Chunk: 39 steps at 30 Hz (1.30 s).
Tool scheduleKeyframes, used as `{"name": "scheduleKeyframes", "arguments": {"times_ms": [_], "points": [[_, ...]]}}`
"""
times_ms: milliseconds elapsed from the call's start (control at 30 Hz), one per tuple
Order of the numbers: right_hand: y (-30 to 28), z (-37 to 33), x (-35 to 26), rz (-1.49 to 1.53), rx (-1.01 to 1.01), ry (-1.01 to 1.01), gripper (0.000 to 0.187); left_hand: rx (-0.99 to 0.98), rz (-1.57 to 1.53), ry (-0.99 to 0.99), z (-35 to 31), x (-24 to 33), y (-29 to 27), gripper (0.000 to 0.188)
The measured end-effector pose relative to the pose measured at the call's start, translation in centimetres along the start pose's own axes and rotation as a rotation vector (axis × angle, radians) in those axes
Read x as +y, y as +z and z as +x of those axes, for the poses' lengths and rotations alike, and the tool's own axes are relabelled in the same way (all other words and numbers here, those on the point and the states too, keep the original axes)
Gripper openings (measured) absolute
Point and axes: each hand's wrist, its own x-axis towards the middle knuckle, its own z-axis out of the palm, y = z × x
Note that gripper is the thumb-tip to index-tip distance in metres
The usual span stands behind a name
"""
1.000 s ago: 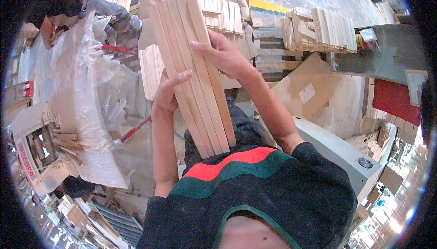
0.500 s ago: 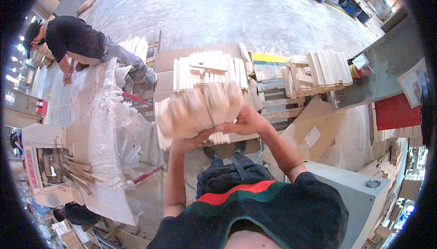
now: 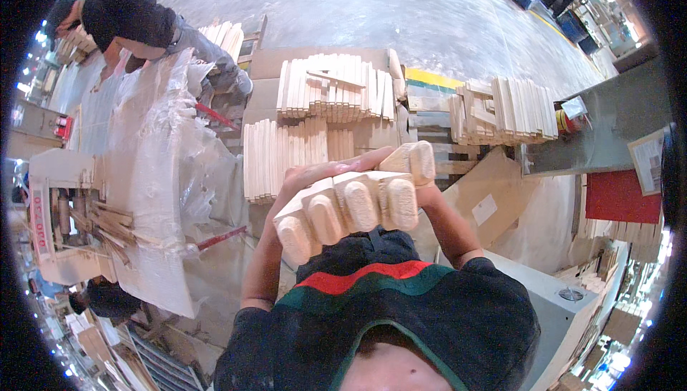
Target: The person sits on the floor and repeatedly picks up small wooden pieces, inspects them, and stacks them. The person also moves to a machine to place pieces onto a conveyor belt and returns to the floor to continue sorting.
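Close to my chest I hold a row of several pale wooden slats (image 3: 359,205) side by side, their rounded ends facing up toward the view. One slat at the right end stands higher than its neighbours. My left hand (image 3: 322,172) is closed on the bundle, fingers lying along its far edge. Behind the right end of the slats, my right hand (image 3: 427,196) grips them too; most of its fingers are hidden. Just beyond lie a near stack of slats (image 3: 279,158) and a far stack of slats (image 3: 333,89), both on cardboard (image 3: 263,83).
Another slat pile (image 3: 508,108) rests on a pallet to the right, beside a grey machine beam (image 3: 601,115). A plastic-covered table (image 3: 147,169) stands on the left, where a co-worker (image 3: 132,22) bends over. A leaning cardboard sheet (image 3: 494,194) is near my right arm.
The bundle has come nearer to my body and tipped, so its rounded ends now face up. My left fingers now show along its far edge. The co-worker has shifted slightly.
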Motion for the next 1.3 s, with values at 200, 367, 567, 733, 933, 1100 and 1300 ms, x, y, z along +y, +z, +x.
{"name": "scheduleKeyframes", "arguments": {"times_ms": [200, 367, 567, 733, 933, 1100, 1300], "points": [[0.2, -1.2, 1.6, 0.046, -0.014, 0.128, 0.052, 0.027, 0.001, 0.057, -0.1, -0.8, 0.5, 0.050], [1.0, -2.7, 1.8, 0.115, 0.166, 0.215, 0.054, 0.085, 0.084, -0.072, -0.8, -1.1, 1.8, 0.052], [0.9, -2.1, 2.7, 0.160, 0.215, 0.309, 0.058, 0.290, -0.063, -0.147, -1.0, -1.9, 3.5, 0.061], [0.7, 1.1, 2.8, 0.007, 0.267, 0.309, 0.062, 0.428, -0.117, -0.139, 0.2, -2.9, 2.9, 0.063], [-2.9, 6.6, 1.9, -0.204, 0.291, 0.260, 0.052, 0.540, -0.434, -0.302, 4.1, -5.3, -1.7, 0.053], [-3.9, 10.0, -4.3, -0.900, -0.463, -0.075, 0.077, 0.395, -1.025, -0.489, 4.0, -7.1, -6.6, 0.042], [-2.3, 10.2, -2.9, -1.106, -0.941, -0.565, 0.069, 0.419, -1.140, -0.550, 2.9, -5.3, -5.2, 0.043]]}}
